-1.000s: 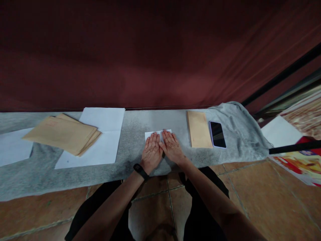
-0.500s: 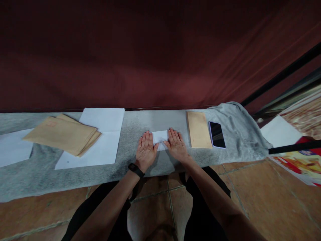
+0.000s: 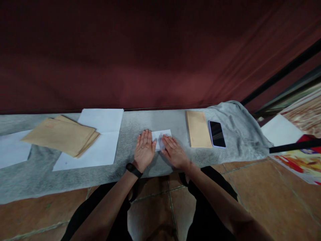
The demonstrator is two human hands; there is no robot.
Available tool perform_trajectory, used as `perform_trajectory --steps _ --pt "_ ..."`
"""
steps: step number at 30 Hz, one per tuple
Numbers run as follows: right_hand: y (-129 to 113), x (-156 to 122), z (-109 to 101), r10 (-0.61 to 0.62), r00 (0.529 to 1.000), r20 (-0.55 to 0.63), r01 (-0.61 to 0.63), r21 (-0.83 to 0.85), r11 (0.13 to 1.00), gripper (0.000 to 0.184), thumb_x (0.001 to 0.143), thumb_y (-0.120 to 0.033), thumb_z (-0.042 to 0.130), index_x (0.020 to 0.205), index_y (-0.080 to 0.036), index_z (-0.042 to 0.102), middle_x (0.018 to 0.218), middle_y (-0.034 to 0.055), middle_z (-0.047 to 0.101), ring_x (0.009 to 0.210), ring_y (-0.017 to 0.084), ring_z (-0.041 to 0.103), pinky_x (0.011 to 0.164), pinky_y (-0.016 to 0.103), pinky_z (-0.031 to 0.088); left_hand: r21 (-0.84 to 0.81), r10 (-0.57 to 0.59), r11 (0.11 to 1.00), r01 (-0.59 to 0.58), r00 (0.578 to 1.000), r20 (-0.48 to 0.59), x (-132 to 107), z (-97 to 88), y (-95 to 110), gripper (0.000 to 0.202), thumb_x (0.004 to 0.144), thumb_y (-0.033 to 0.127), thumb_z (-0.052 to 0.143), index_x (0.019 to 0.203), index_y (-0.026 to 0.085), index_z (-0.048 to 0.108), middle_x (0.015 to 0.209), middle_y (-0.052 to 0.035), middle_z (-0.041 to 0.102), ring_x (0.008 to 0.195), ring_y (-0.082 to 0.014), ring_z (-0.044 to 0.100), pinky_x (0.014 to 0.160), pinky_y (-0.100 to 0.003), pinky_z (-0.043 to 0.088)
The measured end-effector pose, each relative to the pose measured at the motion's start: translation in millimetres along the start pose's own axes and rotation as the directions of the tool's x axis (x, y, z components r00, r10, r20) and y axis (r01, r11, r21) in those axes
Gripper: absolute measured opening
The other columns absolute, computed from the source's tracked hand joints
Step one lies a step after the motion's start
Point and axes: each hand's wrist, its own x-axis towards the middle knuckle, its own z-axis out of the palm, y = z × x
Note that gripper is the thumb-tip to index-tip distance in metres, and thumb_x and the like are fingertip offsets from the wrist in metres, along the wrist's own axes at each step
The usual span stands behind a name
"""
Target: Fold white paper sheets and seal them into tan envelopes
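Observation:
A small white piece of paper (image 3: 157,135), apparently folded, lies flat on the grey cloth in front of me. My left hand (image 3: 144,149) rests palm down at its left edge, fingers stretched out and pointing away from me. Over the paper's right part lies my right hand (image 3: 175,152), its fingers extended and slanting to the left, hiding the lower right corner. Neither hand grips anything. A dark band (image 3: 134,170) circles my left wrist.
To the left, brown envelopes (image 3: 60,135) lie across large white sheets (image 3: 102,144), with another white sheet (image 3: 15,149) farther left. On the right are a stack of brown envelopes (image 3: 199,130) and a phone (image 3: 217,134). A dark red curtain (image 3: 160,80) hangs behind the grey cloth (image 3: 136,115).
My right hand has shifted left and slightly toward me across the paper, uncovering its upper right corner. My left hand has moved slightly left, staying flat.

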Motion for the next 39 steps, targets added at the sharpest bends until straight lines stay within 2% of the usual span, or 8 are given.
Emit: perform_trajectory --steps 2,5,7,17,22,27,34,39 --pt "-9 -9 3 -0.117 0.993 0.034 0.115 0.041 0.992 0.058 0.107 -0.042 0.043 0.155 -0.008 0.043 0.159 0.0181 0.046 0.151 0.027 0.039 0.126 0.048 0.033 -0.082 0.147 0.987 -0.140 0.985 0.090 3 -5.2 4 0.061 0.108 0.041 0.023 0.155 0.007 0.041 0.163 -0.0160 0.040 0.155 -0.0252 0.030 0.128 -0.048 0.028" --pt "-17 -18 8 -0.144 0.989 0.022 0.143 0.058 0.988 0.053 0.104 -0.042 0.052 0.144 -0.008 0.056 0.148 0.0198 0.058 0.145 0.028 0.048 0.124 0.050 0.035 -0.201 0.378 0.920 -0.337 0.900 0.219 7 -8.5 12 0.057 0.109 0.043 0.023 0.150 0.015 0.050 0.159 -0.0078 0.048 0.152 -0.0183 0.036 0.128 -0.041 0.028" --pt "-19 -20 8 -0.133 0.991 0.011 0.132 0.068 0.989 0.049 0.102 -0.041 0.055 0.139 -0.009 0.061 0.144 0.0198 0.062 0.141 0.028 0.051 0.123 0.051 0.036 -0.243 0.455 0.885 -0.396 0.848 0.272 9 -8.3 17 0.055 0.109 0.044 0.025 0.148 0.017 0.053 0.158 -0.0059 0.050 0.151 -0.0167 0.039 0.128 -0.040 0.027" --pt "-24 -18 -4 -0.231 0.968 0.095 0.217 0.142 0.966 0.036 0.101 -0.034 0.058 0.130 -0.015 0.065 0.138 0.0153 0.067 0.133 0.024 0.059 0.115 0.043 0.044 -0.233 0.522 0.853 -0.468 0.755 0.396 20 -7.2 9 0.052 0.109 0.040 0.022 0.154 0.029 0.046 0.163 0.0034 0.042 0.153 -0.0087 0.032 0.129 -0.034 0.020" --pt "-26 -18 -1 -0.224 0.971 0.077 0.211 0.146 0.966 0.037 0.098 -0.032 0.062 0.130 -0.013 0.064 0.138 0.0170 0.067 0.132 0.025 0.059 0.114 0.042 0.044 -0.186 0.566 0.822 -0.538 0.737 0.370 33 -0.2 15 0.051 0.109 0.043 0.024 0.152 0.031 0.048 0.162 0.0045 0.042 0.154 -0.0099 0.030 0.128 -0.033 0.019" --pt "-25 -16 -7 -0.262 0.964 0.050 0.249 0.183 0.951 0.042 0.098 -0.032 0.061 0.135 -0.013 0.060 0.139 0.0153 0.066 0.134 0.026 0.056 0.116 0.043 0.042 -0.173 0.555 0.823 -0.541 0.699 0.450 47 4.7 15 0.056 0.109 0.042 0.018 0.158 0.027 0.039 0.167 0.0040 0.032 0.157 -0.0113 0.022 0.129 -0.034 0.013" --pt "-23 -13 -9 -0.280 0.960 0.020 0.269 0.210 0.940 0.043 0.100 -0.031 0.058 0.140 -0.016 0.057 0.143 0.0136 0.064 0.138 0.024 0.054 0.121 0.044 0.036 -0.141 0.531 0.842 -0.521 0.752 0.392 63 12.8 10 0.056 0.107 0.040 0.021 0.159 0.027 0.037 0.166 0.0017 0.036 0.156 -0.0126 0.027 0.129 -0.034 0.015" --pt "-22 -12 -6 -0.269 0.963 0.031 0.258 0.197 0.946 0.038 0.102 -0.030 0.054 0.138 -0.018 0.059 0.142 0.0118 0.065 0.136 0.022 0.056 0.121 0.043 0.036 -0.094 0.481 0.866 -0.491 0.769 0.421 74 15.9 9 0.058 0.107 0.039 0.020 0.162 0.023 0.032 0.169 -0.0011 0.029 0.158 -0.0159 0.022 0.130 -0.039 0.010"
